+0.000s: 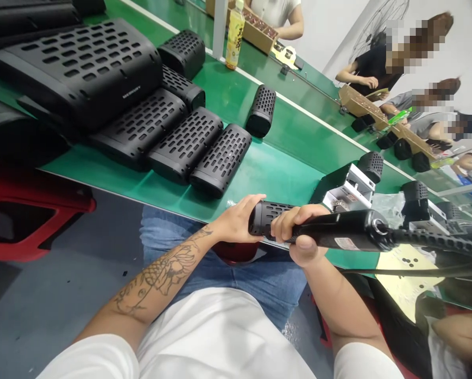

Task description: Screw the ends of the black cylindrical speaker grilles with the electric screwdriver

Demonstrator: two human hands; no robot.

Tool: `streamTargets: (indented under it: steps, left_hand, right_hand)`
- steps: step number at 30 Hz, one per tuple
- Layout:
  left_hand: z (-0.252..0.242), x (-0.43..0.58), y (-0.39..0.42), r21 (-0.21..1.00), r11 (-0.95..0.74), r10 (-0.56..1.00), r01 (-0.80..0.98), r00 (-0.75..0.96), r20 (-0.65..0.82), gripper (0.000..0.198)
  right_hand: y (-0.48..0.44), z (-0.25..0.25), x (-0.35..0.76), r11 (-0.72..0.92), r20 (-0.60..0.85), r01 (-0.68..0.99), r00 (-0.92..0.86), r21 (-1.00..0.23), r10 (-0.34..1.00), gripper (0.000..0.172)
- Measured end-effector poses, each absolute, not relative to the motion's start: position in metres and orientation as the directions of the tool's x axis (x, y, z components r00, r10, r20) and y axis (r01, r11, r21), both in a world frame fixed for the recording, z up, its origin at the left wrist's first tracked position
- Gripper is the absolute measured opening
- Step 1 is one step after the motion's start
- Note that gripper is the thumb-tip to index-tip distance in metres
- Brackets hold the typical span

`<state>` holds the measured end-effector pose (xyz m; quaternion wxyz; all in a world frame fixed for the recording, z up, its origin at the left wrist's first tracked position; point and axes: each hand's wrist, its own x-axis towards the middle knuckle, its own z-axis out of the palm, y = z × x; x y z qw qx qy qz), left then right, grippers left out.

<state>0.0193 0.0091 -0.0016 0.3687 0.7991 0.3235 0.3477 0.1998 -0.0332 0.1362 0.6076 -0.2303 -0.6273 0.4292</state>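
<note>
My left hand point(238, 220) grips the end of a black slotted housing point(264, 216) at the table's near edge. Wrapped in my right hand point(301, 231) is a black corded electric screwdriver point(338, 231), held roughly level across the housing. Its tip is hidden behind my fingers and the housing. Beyond my left hand, several similar black housings point(222, 158) lie side by side, with a larger one point(89, 68) on top. One smaller slotted housing point(262, 108) stands apart near the table's white strip.
The green table point(287, 163) runs diagonally. A yellow drink bottle point(234, 37) stands by a post. White metal-bracketed parts point(352, 189) sit at right, beside a yellow sheet point(405, 279). A red stool point(34, 210) is at left. Several people work across the table with cardboard trays point(362, 108).
</note>
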Motion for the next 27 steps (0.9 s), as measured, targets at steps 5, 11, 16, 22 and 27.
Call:
streamTargets:
  steps: [5, 11, 16, 22, 27]
  left_hand:
    - [-0.001, 0.02, 0.009, 0.806, -0.529, 0.773, 0.266, 0.544, 0.327, 0.127]
    - [-0.004, 0.023, 0.01, 0.784, -0.576, 0.746, 0.232, 0.542, 0.387, 0.124]
    - [-0.003, 0.024, 0.012, 0.789, -0.569, 0.746, 0.233, 0.551, 0.375, 0.124]
    - [-0.004, 0.024, 0.012, 0.792, -0.567, 0.746, 0.227, 0.548, 0.377, 0.124]
    - [-0.009, 0.025, 0.01, 0.789, -0.579, 0.748, 0.208, 0.52, 0.412, 0.124]
  right_hand:
    - [-0.034, 0.129, 0.203, 0.535, 0.586, -0.257, -0.202, -0.805, 0.785, 0.033]
    - [-0.032, 0.131, 0.194, 0.555, 0.606, -0.263, -0.181, -0.789, 0.775, 0.034]
    - [-0.03, 0.136, 0.187, 0.532, 0.609, -0.321, -0.228, -0.784, 0.759, 0.026]
    - [-0.03, 0.134, 0.187, 0.507, 0.588, -0.326, -0.234, -0.798, 0.775, 0.029]
    - [-0.037, 0.119, 0.191, 0.42, 0.469, -0.242, -0.211, -0.875, 0.858, 0.049]
